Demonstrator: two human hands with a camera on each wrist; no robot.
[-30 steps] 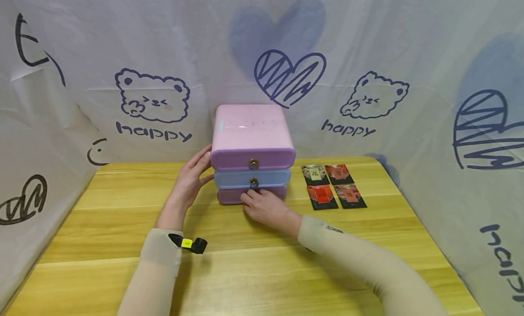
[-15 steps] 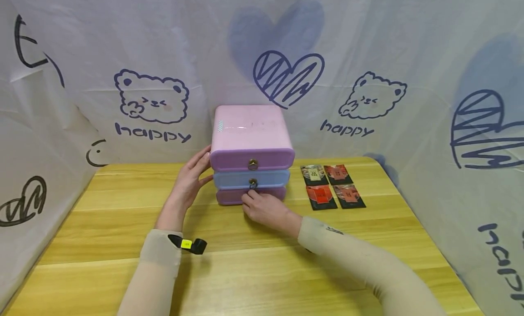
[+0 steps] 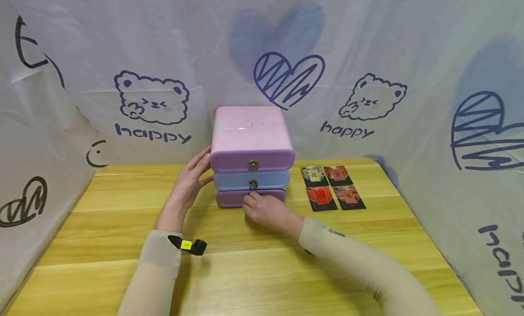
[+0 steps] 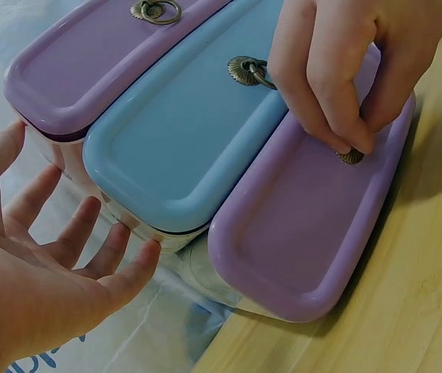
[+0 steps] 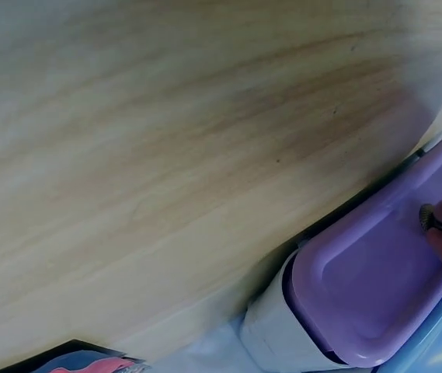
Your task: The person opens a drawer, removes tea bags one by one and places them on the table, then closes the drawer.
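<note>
A small pink chest of drawers (image 3: pixel 250 127) stands at the back of the table, its fronts purple, light blue and purple from top to bottom. My right hand (image 3: pixel 268 210) pinches the brass ring pull (image 4: pixel 350 158) of the bottom purple drawer (image 3: pixel 229 199) between thumb and fingers. That drawer stands slightly out, with a narrow dark gap behind its front in the right wrist view. Against the chest's left side, my left hand (image 3: pixel 189 182) rests its spread fingertips. The blue drawer (image 4: pixel 166 148) and the top purple drawer (image 4: pixel 112 62) each carry a brass ring pull.
Several red and black packets (image 3: pixel 333 188) lie in two rows on the wooden table (image 3: pixel 229 270), right of the chest. A white cloth (image 3: pixel 229 43) printed with bears and hearts hangs close behind. My left wrist wears a black camera mount (image 3: pixel 192 245).
The bottom drawer has come slightly forward with my right hand on its pull. My left hand stays at the chest's side.
</note>
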